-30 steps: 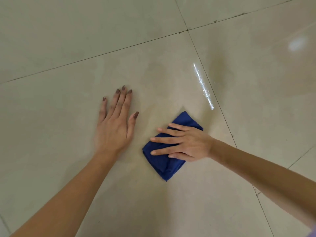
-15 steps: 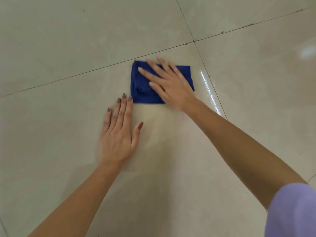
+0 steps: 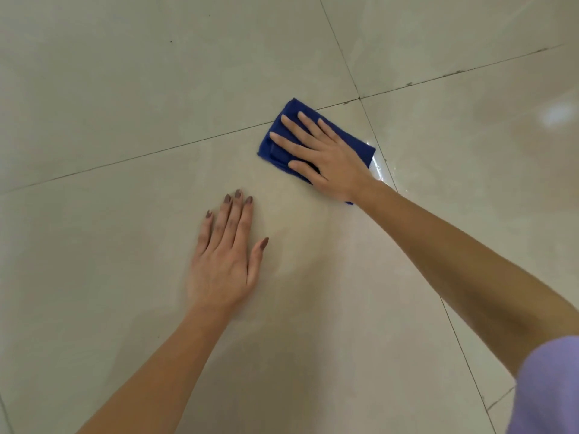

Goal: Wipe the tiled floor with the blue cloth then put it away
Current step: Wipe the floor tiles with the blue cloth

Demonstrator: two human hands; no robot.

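Where a grout line [image 3: 188,142] passes under its far corner, the folded blue cloth [image 3: 354,140] lies flat on the tiled floor [image 3: 125,73], beside a wet gleam [image 3: 380,170]. Right hand [image 3: 326,158] on top, fingers [image 3: 291,142] spread straight, probably to keep the whole pad pressed down. Left hand [image 3: 224,264] flat on the tile nearby, fingers close together, apparently bracing the lean. Wiping stage; putting away not begun.

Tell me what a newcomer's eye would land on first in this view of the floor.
The folded blue cloth stands out most, vivid against the pale tiled floor at upper centre. The right hand presses flat on it with fingers spread. Nearer the camera, the left hand lies flat on bare tile, and a glossy streak glints just right of the cloth.
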